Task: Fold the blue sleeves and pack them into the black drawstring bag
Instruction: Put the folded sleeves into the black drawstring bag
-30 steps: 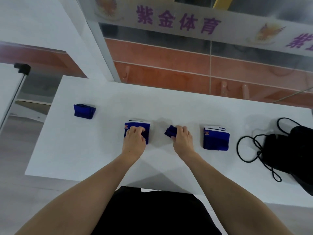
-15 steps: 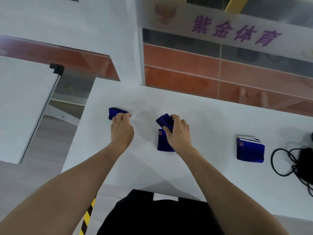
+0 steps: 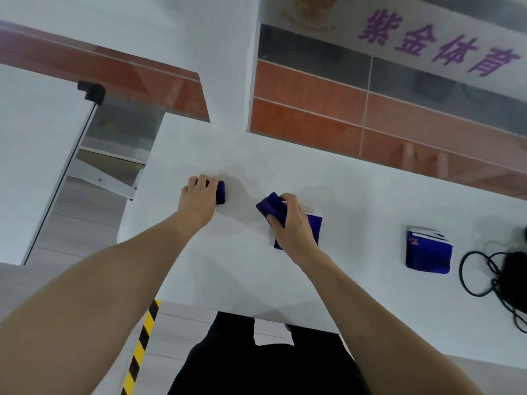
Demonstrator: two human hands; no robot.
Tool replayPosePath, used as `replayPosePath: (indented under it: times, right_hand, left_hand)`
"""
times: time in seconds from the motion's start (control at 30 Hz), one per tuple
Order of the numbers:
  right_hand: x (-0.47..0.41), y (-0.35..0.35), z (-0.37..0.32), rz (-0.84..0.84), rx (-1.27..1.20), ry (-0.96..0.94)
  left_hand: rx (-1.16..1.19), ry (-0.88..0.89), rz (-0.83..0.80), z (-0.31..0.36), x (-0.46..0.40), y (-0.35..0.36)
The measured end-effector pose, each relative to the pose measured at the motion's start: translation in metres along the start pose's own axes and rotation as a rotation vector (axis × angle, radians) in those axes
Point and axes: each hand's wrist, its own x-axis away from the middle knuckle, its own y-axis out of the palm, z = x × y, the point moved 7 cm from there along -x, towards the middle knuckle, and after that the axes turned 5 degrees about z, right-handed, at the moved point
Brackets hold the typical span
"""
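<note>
My right hand (image 3: 295,223) has its fingers clamped on a small folded sleeve (image 3: 269,207), held just over a folded stack (image 3: 313,228) on the white table (image 3: 356,195). My left hand (image 3: 198,195) has fingers curled down on another folded sleeve (image 3: 221,191); I judge it gripped. I'd worry the folds spring open if either pinch slackens, or that I drag the stack askew. A second stack (image 3: 429,249) lies between me and the black bag (image 3: 516,269), whose cord (image 3: 479,275) could snag.
</note>
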Motion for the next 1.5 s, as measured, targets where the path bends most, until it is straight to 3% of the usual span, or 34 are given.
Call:
replayPosePath:
  times: [0.27, 0.4, 0.57, 0.7, 0.8, 0.97, 1.2, 1.37, 1.5]
  right_hand:
    - [0.025, -0.018, 0.014, 0.019, -0.07, 0.074]
    - [0.042, -0.037, 0.023, 0.055, -0.103, 0.06]
    - [0.072, -0.075, 0.044, 0.123, -0.136, 0.035]
    - [0.103, -0.122, 0.076, 0.235, -0.249, 0.08]
    - [0.13, -0.166, 0.108, 0.344, -0.341, 0.124]
    - [0.193, -0.251, 0.176, 0.47, -0.381, 0.129]
    - [0.3, -0.361, 0.299, 0.675, -0.441, 0.214]
    - [0.351, -0.416, 0.368, 0.794, -0.501, 0.305]
    - [0.365, -0.454, 0.407, 0.871, -0.576, 0.353]
  left_hand:
    - [0.21, -0.199, -0.015, 0.018, 0.049, 0.021]
    - [0.212, -0.169, 0.006, 0.037, 0.066, 0.022]
    - [0.315, -0.114, 0.151, 0.09, 0.093, -0.003]
    - [0.619, -0.057, 0.141, 0.177, 0.12, -0.018]
    - [0.705, -0.009, 0.112, 0.257, 0.145, -0.018]
    - [0.76, 0.156, 0.119, 0.394, 0.201, -0.013]
    - [0.817, 0.258, 0.027, 0.555, 0.283, 0.022]
    - [0.846, 0.281, -0.109, 0.645, 0.321, 0.05]
    - [0.83, 0.345, -0.116, 0.702, 0.326, 0.054]
